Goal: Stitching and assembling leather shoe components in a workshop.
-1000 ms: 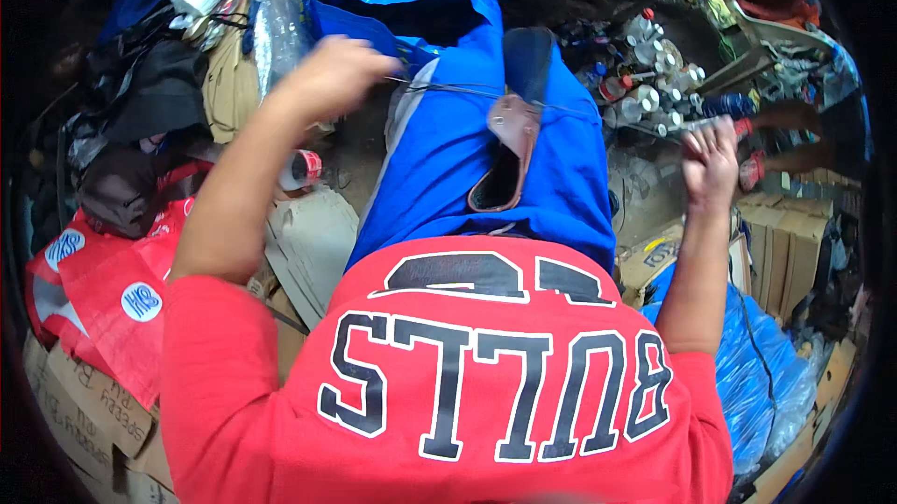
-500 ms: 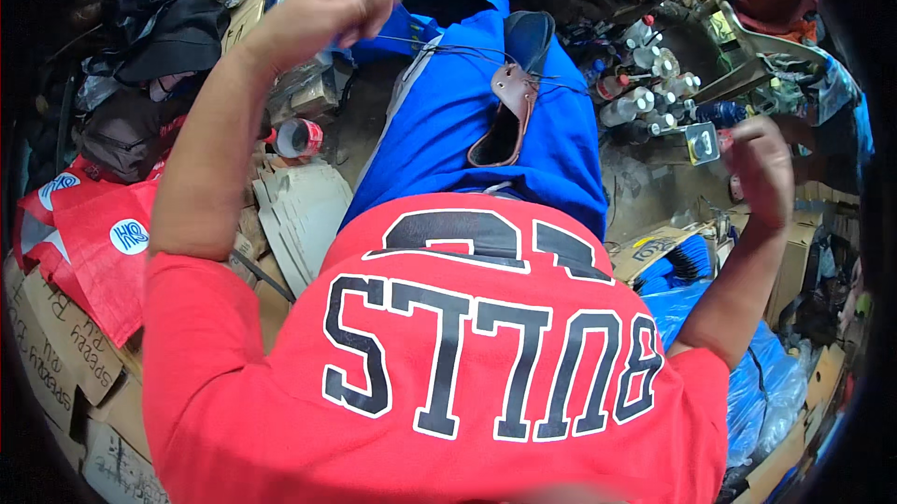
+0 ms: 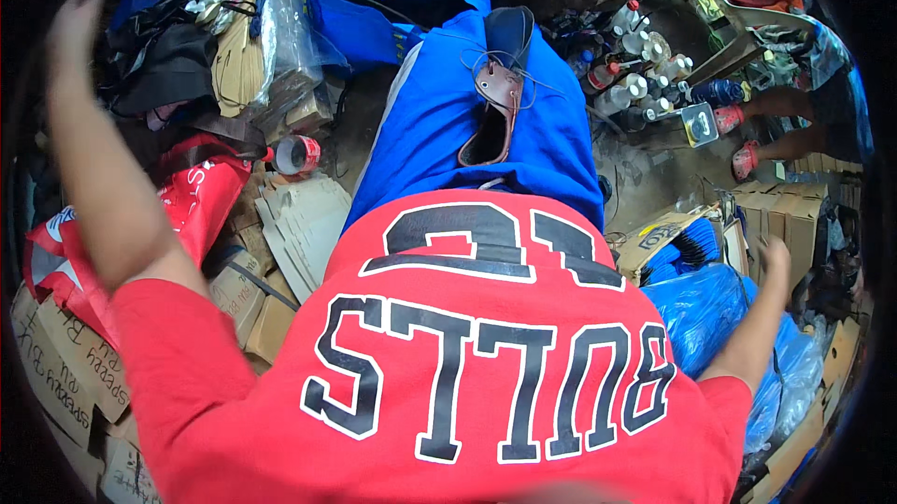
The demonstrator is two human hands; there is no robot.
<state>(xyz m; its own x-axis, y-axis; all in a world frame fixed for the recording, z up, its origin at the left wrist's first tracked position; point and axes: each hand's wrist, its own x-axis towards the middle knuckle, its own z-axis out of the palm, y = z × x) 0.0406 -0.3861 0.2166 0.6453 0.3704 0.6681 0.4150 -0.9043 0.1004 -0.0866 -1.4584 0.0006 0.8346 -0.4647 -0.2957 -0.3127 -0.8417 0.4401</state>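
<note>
A brown leather shoe upper (image 3: pixel 501 88) with a dark sole part (image 3: pixel 509 32) lies across my lap on blue trousers. Thin dark thread loops about its eyelet end, and a fine line runs from there up to the left. At the far upper left is my left hand (image 3: pixel 77 26), arm stretched wide, blurred, its fingers pressed together at the end of that thread's direction. My right hand (image 3: pixel 774 256) is out to the right beside a cardboard box, small and blurred, with curled fingers. What it holds, if anything, does not show. Neither hand touches the shoe.
Several plastic bottles (image 3: pixel 635 84) stand ahead on the right, near another person's feet in red clogs (image 3: pixel 745 160). A blue bag (image 3: pixel 374 4) lies ahead. Flat cardboard pieces (image 3: pixel 304 219) and a red bag (image 3: pixel 201 196) are at left; blue plastic (image 3: pixel 701 308) is at right.
My left hand has swung far out to the left. My right hand has moved nearer and slightly outward. The shoe has shifted slightly left in view, still on my lap.
</note>
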